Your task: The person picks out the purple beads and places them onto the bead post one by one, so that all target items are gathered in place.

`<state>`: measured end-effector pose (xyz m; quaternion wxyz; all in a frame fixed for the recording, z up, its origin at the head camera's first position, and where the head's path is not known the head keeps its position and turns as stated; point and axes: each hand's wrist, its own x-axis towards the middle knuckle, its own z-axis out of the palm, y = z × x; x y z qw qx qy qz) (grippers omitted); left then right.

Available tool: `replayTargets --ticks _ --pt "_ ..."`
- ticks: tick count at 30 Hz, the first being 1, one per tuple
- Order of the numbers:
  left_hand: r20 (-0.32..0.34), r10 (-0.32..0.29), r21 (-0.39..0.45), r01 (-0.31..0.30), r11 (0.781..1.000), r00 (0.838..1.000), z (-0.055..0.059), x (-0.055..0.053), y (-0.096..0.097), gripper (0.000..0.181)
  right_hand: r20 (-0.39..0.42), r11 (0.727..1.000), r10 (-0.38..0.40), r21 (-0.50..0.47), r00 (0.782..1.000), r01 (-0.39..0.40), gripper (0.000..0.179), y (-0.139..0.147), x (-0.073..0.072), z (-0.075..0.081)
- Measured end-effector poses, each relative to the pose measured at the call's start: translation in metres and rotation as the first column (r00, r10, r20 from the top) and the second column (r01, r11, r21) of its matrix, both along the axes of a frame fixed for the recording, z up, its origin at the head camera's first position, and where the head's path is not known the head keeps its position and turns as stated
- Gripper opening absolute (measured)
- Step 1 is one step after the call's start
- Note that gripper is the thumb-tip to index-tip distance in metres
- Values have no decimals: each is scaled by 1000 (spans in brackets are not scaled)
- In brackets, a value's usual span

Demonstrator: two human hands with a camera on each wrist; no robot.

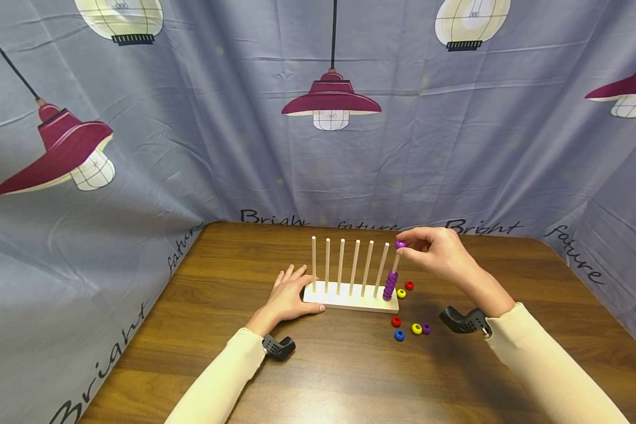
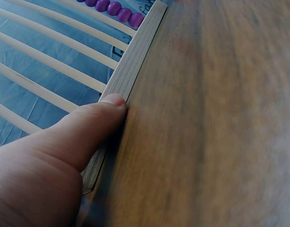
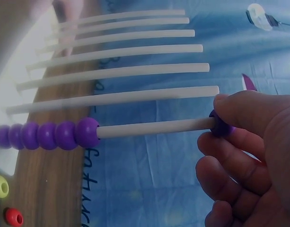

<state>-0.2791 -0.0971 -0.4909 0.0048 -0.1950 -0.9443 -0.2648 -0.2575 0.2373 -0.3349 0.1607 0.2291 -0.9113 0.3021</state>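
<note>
A pale wooden peg stand with several upright pegs is on the table. My left hand holds its left end, thumb along the front edge and fingers spread behind. Purple beads are stacked low on the rightmost peg. At the top of that peg my right hand pinches another purple bead between thumb and fingers. In the right wrist view the peg's tip meets this bead, and bare peg shows between it and the stack.
Right of the stand lie a red bead and a yellow bead. Nearer are another red bead, a blue bead, a yellow bead and a purple bead. A printed curtain hangs behind the brown table.
</note>
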Motion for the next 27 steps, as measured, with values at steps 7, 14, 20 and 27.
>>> replayTargets --ticks 7,14,20,27 --pt "14 5 -7 -5 1000 1000 0 0 0 71 -16 1000 -2 -2 1000 2 19 0 -1 -2" --pt "-6 -2 5 2 1000 1000 0 0 0 71 -36 1000 -6 15 999 6 19 1 -2 -3" --pt "-1 3 1 -3 1000 1000 0 0 0 70 -24 1000 0 21 1000 0 18 2 -2 -2" --pt "0 -1 8 1 1000 1000 1 1 0 71 0 999 -15 32 1000 15 19 3 -1 -2"
